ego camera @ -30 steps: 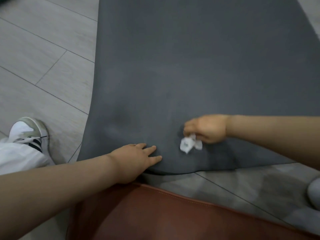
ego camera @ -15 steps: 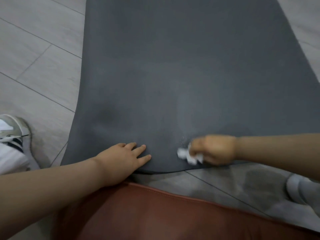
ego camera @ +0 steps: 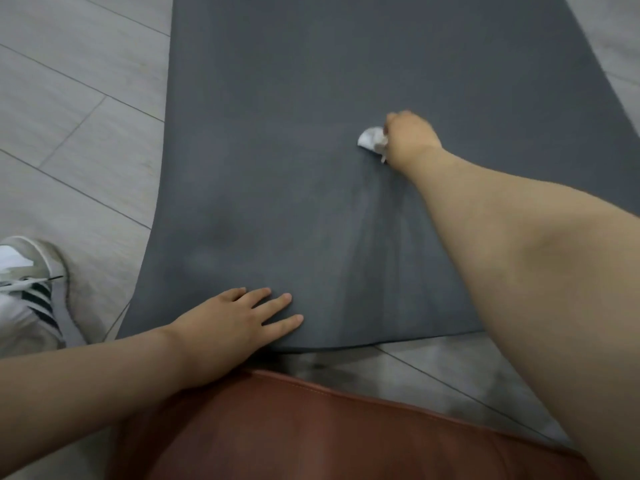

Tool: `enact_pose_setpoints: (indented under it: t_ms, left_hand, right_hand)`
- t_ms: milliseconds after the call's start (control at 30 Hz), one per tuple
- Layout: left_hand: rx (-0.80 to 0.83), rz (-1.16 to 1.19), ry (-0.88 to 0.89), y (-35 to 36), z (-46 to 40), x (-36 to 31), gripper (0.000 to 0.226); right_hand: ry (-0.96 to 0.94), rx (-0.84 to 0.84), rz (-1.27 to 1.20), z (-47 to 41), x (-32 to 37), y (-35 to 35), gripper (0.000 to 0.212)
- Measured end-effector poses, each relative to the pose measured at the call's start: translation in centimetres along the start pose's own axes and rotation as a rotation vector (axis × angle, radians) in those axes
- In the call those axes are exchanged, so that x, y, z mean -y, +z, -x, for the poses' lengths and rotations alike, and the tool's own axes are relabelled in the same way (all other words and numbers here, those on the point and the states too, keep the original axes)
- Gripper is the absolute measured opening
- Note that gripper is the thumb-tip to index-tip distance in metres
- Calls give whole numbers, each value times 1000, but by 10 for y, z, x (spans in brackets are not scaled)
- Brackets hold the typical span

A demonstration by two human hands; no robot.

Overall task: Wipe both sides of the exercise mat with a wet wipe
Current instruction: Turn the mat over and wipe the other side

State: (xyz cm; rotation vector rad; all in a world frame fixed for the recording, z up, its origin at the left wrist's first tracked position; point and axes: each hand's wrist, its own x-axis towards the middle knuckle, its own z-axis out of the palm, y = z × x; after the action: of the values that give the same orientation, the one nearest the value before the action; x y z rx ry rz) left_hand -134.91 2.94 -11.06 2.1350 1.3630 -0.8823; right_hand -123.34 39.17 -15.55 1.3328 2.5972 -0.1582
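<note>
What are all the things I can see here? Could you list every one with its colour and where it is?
exercise mat: one, dark grey, flat on the floor, filling the middle of the view
wet wipe: one, white, crumpled, on the mat right of centre
floor: pale grey wood-look planks, showing left, upper right and below the mat's near edge
brown cushion-like surface: one, reddish brown, bottom centre; what it is I cannot tell
sneaker: one, white and grey with black stripes, on the floor at far left
left hand: one, fingers straight, resting flat on the mat's near edge
right hand: one, reaching forward, gripping the wipe on the mat
</note>
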Motion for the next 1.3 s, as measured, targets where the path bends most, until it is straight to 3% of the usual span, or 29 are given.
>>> enact_pose_setpoints:
  t_ms: [200, 400, 633, 733, 867, 1033, 1200, 1300]
  left_hand:
    - [0, -54, -29, 8, -6, -1, 75]
    - [7, -83, -46, 2, -10, 1, 69]
    - [-11, -101, -77, -21, 7, -1, 77]
    - [-38, -112, -92, -31, 11, -3, 80]
    - [-94, -127, -119, -45, 26, 5, 83]
    - [-183, -160, -106, -62, 40, 17, 85]
    - [-200, -206, -109, -74, 48, 25, 87]
    - [-220, -247, -107, -75, 50, 31, 87]
  right_hand:
    - [-144, 33, -251, 86, -29, 42, 20]
    - [-302, 322, -227, 170, -30, 45, 12]
    - [-295, 425, -242, 250, -10, 57, 8]
    - [-191, 363, -289, 269, -6, 55, 3]
    - [-20, 96, -183, 286, -1, 49, 21]
    - [-94, -139, -279, 297, 3, 56, 31]
    - [-175, -59, -234, 305, -10, 61, 66]
    - [-68, -38, -156, 291, -3, 51, 58]
